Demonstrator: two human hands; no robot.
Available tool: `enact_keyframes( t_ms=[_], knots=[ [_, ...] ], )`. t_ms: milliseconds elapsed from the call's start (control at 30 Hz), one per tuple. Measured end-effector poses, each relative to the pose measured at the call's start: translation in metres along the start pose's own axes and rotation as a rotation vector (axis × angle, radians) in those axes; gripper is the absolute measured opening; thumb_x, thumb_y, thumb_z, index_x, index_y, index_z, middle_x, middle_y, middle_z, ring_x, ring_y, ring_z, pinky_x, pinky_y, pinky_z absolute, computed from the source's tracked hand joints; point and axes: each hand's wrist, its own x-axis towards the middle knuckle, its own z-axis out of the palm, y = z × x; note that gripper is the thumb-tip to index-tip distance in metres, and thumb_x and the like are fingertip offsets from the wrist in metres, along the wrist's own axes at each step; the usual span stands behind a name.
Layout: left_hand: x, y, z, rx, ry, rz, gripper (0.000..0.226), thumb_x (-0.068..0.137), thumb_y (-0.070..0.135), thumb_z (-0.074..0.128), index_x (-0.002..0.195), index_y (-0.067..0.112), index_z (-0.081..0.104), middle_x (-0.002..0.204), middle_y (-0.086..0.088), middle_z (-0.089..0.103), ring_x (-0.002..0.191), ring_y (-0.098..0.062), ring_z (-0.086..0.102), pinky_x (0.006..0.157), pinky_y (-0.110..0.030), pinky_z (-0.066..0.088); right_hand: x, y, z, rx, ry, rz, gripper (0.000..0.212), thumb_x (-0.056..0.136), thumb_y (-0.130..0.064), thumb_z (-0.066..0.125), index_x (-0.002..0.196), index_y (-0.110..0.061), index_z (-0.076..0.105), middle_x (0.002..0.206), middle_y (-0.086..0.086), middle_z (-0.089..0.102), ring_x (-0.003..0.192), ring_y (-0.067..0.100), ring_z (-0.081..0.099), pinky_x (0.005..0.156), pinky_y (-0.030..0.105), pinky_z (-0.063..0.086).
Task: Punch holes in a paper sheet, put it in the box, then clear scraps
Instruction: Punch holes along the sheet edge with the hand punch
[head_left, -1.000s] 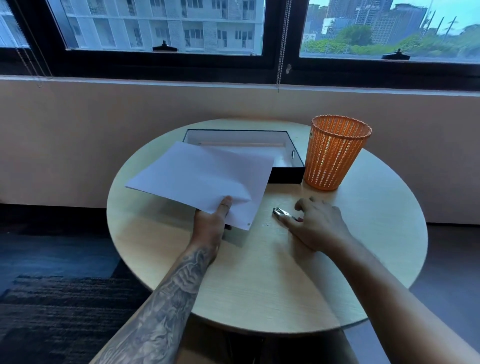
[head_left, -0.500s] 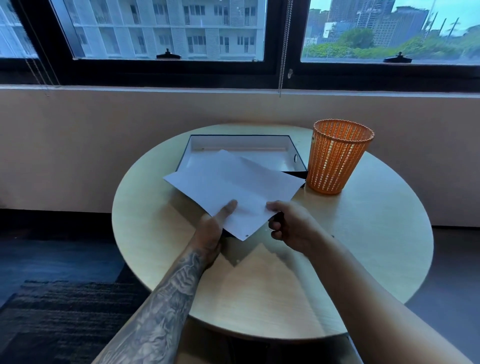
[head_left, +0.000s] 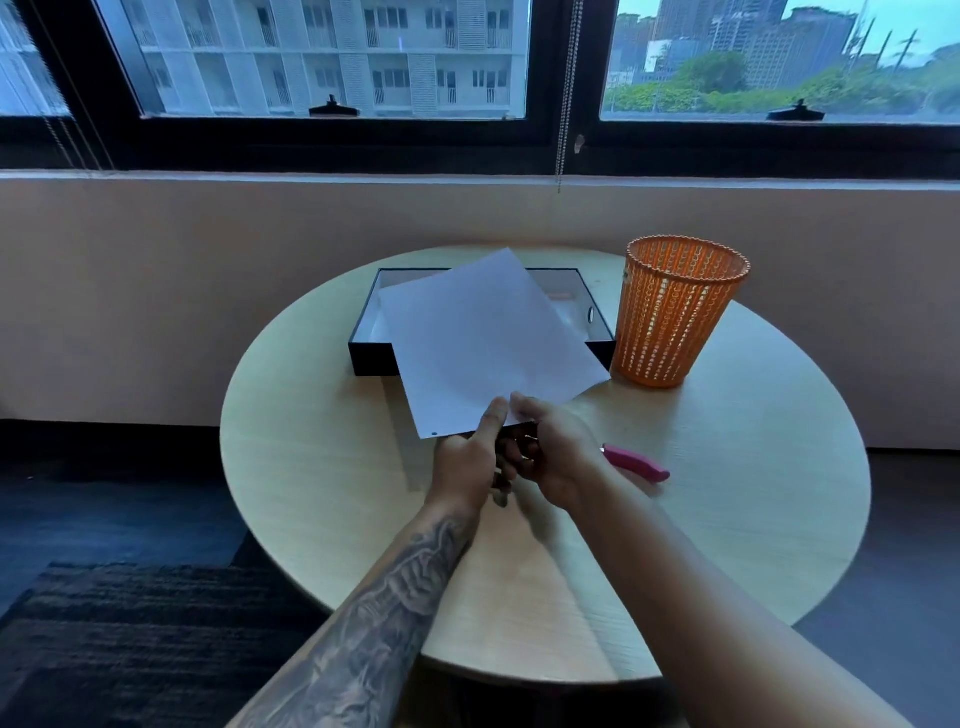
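At lower left of the frame, my tattooed left forearm rises toward centre, ending in the left hand (head_left: 467, 460), whose thumb lies on top of the paper sheet (head_left: 483, 343) at its near edge, pinching it. One punched hole shows near the sheet's lower left corner. I hold the sheet lifted and tilted, its far half overhanging the box (head_left: 371, 358), a shallow black tray with a pale interior that sits open on the far part of the round counter (head_left: 311, 493). No part of the sheet appears to lie inside the box; whether its far corner touches the rim I cannot tell.

Centre frame, just right of the left hand and touching it, the right hand (head_left: 558, 457) grips the same near edge of the sheet, thumb on top and fingers curled beneath.

Right of the hands, lying flat on the counter and apart from the sheet, is the hole punch (head_left: 636, 464), a slim pink tool with a metal tip pointing toward my right wrist.

At upper right of the counter, the orange mesh basket (head_left: 675, 317) stands upright, just beside the right wall of the box; I cannot tell whether they touch.
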Motion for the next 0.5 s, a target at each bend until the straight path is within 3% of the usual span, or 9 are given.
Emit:
enact_keyframes(
  t_ms=[133,300,400,500],
  knots=[
    [0.005,0.001,0.000,0.021,0.033,-0.053,0.036,0.080,0.044,0.064,0.057,0.016,0.060,0.050,-0.006,0.047,0.041,-0.020,0.038,0.043,-0.025,0.029,0.005,0.001,0.002,-0.025,-0.018,0.010,0.026,0.096,-0.030,0.062,0.075,-0.014,0.060,0.052,0.000,0.052,0.049,0.014,0.045,0.051,0.027,0.033],
    [0.009,-0.001,-0.002,0.005,0.079,0.000,0.029,0.091,0.030,0.061,0.070,0.010,0.063,0.053,-0.003,0.045,0.037,-0.016,0.033,0.042,-0.023,0.026,0.004,-0.005,-0.013,-0.249,-0.019,-0.058,0.030,0.096,-0.043,0.061,0.082,-0.017,0.060,0.069,-0.001,0.052,0.052,0.012,0.040,0.048,0.027,0.034],
    [0.017,0.000,-0.005,0.032,0.129,0.040,0.035,0.094,0.031,0.060,0.074,0.004,0.067,0.053,-0.003,0.048,0.038,-0.017,0.037,0.040,-0.024,0.030,-0.003,-0.010,-0.042,-0.785,0.141,-0.310,0.049,0.090,-0.065,0.055,0.095,-0.019,0.071,0.083,0.001,0.067,0.072,0.018,0.065,0.068,0.039,0.054],
    [0.022,0.000,-0.007,0.046,0.155,0.039,0.037,0.094,0.033,0.059,0.072,0.005,0.070,0.053,-0.001,0.050,0.039,-0.015,0.039,0.042,-0.025,0.032,-0.010,-0.016,-0.073,-1.378,0.394,-0.416,0.060,0.085,-0.073,0.053,0.122,-0.028,0.066,0.120,-0.003,0.064,0.110,0.021,0.062,0.090,0.038,0.050]
  ],
)
